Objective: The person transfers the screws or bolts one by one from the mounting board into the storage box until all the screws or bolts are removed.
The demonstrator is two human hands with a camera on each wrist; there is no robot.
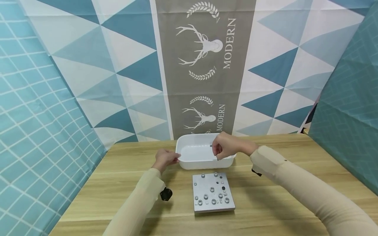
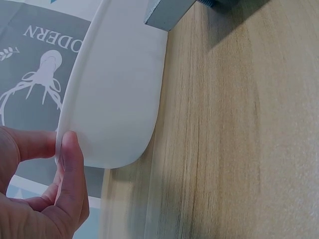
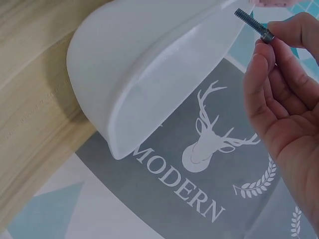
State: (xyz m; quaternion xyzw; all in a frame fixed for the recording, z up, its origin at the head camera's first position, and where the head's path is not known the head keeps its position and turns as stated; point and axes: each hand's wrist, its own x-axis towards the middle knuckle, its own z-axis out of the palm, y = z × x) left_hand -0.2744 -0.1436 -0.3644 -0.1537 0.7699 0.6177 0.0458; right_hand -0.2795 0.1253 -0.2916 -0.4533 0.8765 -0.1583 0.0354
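A white plastic tub (image 1: pixel 203 165) stands near the back edge of the wooden table. My left hand (image 1: pixel 165 158) pinches its left rim between thumb and fingers; the left wrist view shows the fingertips (image 2: pixel 71 144) on the tub's outer wall. Over the tub's right side, my right hand (image 1: pixel 225 145) holds a socket-head bolt (image 3: pixel 254 25) by its head between thumb and forefinger, with the threaded shank sticking out. In front of the tub lies a square metal plate (image 1: pixel 206 183) with several bolts set in it and some bare holes.
The wooden table (image 1: pixel 118 196) spreads out on both sides of the plate. A patterned cloth (image 1: pixel 133 65) hangs behind it, with blue cloths at left (image 1: pixel 32 114) and right (image 1: pixel 348 108). A bolt end (image 2: pixel 205 2) projects under the plate's edge.
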